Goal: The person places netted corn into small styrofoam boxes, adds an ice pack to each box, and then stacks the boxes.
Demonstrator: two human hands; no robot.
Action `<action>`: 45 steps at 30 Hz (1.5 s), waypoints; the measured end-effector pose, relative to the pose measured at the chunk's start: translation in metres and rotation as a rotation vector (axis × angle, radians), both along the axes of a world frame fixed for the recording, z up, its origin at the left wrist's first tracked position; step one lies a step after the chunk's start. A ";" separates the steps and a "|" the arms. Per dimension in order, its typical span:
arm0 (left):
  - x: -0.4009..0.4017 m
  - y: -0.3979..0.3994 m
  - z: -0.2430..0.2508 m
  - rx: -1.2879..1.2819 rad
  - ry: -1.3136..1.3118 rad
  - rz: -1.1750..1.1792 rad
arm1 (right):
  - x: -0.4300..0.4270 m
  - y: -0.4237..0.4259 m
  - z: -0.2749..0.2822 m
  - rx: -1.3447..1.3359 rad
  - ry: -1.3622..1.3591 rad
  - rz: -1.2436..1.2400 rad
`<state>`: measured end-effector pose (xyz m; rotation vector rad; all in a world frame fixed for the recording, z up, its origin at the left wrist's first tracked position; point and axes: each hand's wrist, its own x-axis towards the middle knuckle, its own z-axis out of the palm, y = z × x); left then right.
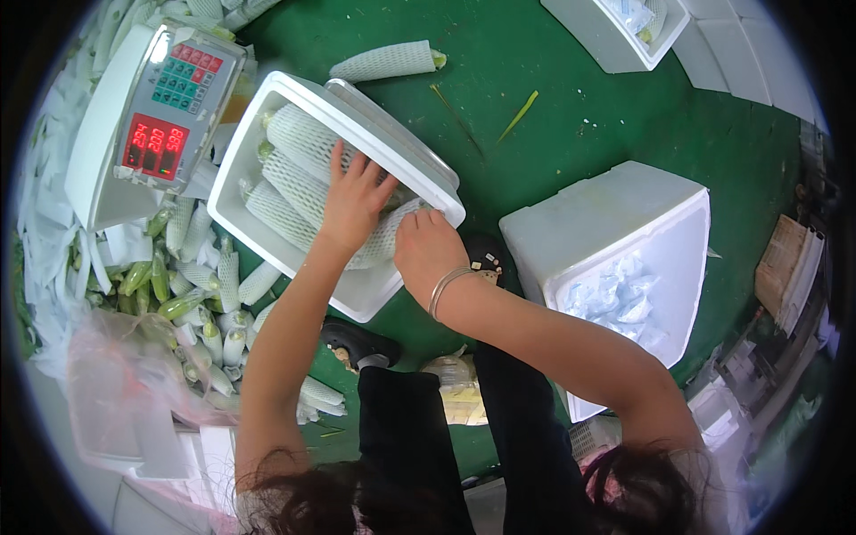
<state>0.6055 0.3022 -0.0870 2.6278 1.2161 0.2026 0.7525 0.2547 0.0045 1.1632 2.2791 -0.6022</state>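
A white foam box (364, 301) stands on a weighing scale's metal pan (394, 124), tilted across the view. Inside lie several long green vegetables in white foam-net sleeves (294, 180). My left hand (352, 204) rests over the sleeved vegetables with its fingers spread. Near the right end of the box, my right hand (431, 251) has its fingers curled at the end of another sleeved vegetable (384, 237); its fingertips are partly hidden. A bracelet circles my right wrist. The scale's display panel (180, 107) is lit with red digits, left of the box.
A sleeved vegetable (384, 61) lies on the green floor (555, 134) beyond the box. To the right, a tipped foam box (602, 221) holds ice packs (618, 297). Another foam box (618, 40) stands at top right. Sleeved and bare vegetables (194, 267) are heaped at left, beside pink plastic film (114, 381).
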 end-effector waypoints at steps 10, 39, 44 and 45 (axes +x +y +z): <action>0.001 -0.015 0.009 0.026 -0.072 0.191 | 0.015 -0.019 0.000 0.059 0.082 0.008; 0.023 -0.023 0.023 -0.211 -0.218 0.339 | 0.005 0.013 -0.048 -0.103 -0.067 -0.038; 0.032 -0.044 -0.033 0.077 0.020 0.401 | 0.077 -0.082 0.025 -0.048 0.789 -0.747; 0.030 -0.049 -0.042 0.144 0.073 0.417 | 0.108 -0.102 0.046 -0.074 0.893 -0.878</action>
